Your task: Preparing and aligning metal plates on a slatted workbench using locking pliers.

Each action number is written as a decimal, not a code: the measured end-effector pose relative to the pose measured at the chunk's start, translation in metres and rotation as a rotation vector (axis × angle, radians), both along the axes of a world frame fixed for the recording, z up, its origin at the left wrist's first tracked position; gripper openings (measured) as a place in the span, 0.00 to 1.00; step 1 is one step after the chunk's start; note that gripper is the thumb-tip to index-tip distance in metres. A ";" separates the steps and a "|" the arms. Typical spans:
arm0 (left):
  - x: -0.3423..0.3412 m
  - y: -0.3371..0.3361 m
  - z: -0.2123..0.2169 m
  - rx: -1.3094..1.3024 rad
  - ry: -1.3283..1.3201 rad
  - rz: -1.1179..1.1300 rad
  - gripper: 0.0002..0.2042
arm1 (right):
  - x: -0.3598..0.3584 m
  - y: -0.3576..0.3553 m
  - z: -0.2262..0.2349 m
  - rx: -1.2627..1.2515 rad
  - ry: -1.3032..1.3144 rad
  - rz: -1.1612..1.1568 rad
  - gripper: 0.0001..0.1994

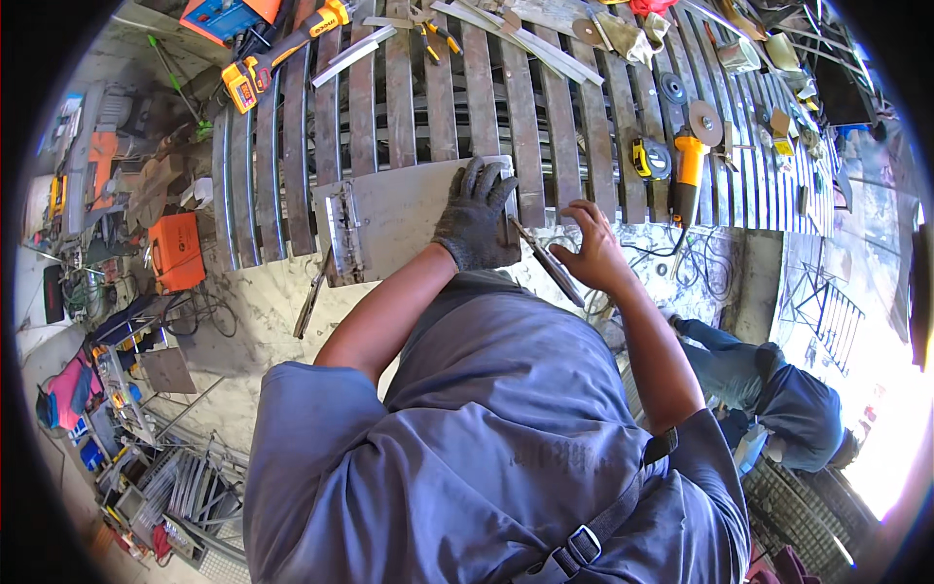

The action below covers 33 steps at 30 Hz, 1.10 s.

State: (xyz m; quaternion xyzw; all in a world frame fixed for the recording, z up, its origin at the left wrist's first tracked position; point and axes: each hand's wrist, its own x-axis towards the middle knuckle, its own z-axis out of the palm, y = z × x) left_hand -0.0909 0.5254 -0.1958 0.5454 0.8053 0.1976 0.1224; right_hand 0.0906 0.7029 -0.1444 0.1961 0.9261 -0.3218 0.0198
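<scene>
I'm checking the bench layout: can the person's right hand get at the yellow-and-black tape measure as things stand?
Probably yes: the bare right hand appears to grip nothing, and only bench slats show between it and the tape measure, which lies uncovered close by.

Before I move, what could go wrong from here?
The flat grey metal plate seems to overhang the near edge of the brown slatted metal bench; it might tip if the dark-gloved left hand lifts. The bare right hand, close to the plate's right edge, could get cut. The yellow-and-black angle grinder, lying by the bench's near edge, might fall if knocked.
</scene>
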 end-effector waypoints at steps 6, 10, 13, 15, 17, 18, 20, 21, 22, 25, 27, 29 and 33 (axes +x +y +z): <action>-0.005 -0.001 -0.007 -0.031 0.015 -0.036 0.54 | -0.005 0.013 0.008 0.033 -0.063 -0.030 0.29; -0.012 -0.006 0.001 0.006 0.001 -0.104 0.54 | 0.029 0.026 -0.005 0.018 -0.038 -0.118 0.28; -0.022 -0.008 -0.003 0.105 -0.005 -0.114 0.44 | 0.064 0.027 -0.015 -0.021 -0.057 -0.267 0.27; -0.040 0.003 0.009 0.340 0.002 -0.095 0.29 | 0.093 0.027 -0.034 -0.021 -0.093 -0.356 0.26; -0.069 0.025 0.015 0.353 0.113 -0.084 0.18 | 0.112 0.024 -0.049 -0.023 -0.118 -0.420 0.25; -0.085 0.036 0.025 0.293 0.159 -0.071 0.15 | 0.118 0.020 -0.051 -0.041 -0.138 -0.455 0.25; -0.123 0.072 0.017 0.394 0.197 -0.017 0.10 | 0.127 0.011 -0.051 -0.045 -0.165 -0.479 0.25; -0.142 0.092 0.018 0.307 0.214 -0.019 0.10 | 0.130 0.007 -0.049 -0.042 -0.171 -0.481 0.25; -0.160 0.114 0.019 0.225 0.230 -0.024 0.10 | 0.134 0.003 -0.047 -0.034 -0.178 -0.489 0.24; -0.198 0.170 0.015 0.055 0.477 -0.078 0.11 | 0.139 -0.004 -0.043 -0.058 -0.216 -0.521 0.25; -0.216 0.195 -0.007 0.124 0.486 -0.115 0.10 | 0.137 -0.008 -0.031 -0.140 -0.258 -0.538 0.26; -0.223 0.217 -0.017 0.113 0.555 -0.226 0.10 | 0.145 -0.014 -0.026 -0.099 -0.244 -0.636 0.25; -0.218 0.239 -0.032 0.014 0.633 -0.382 0.10 | 0.157 -0.026 -0.012 -0.029 -0.231 -0.683 0.24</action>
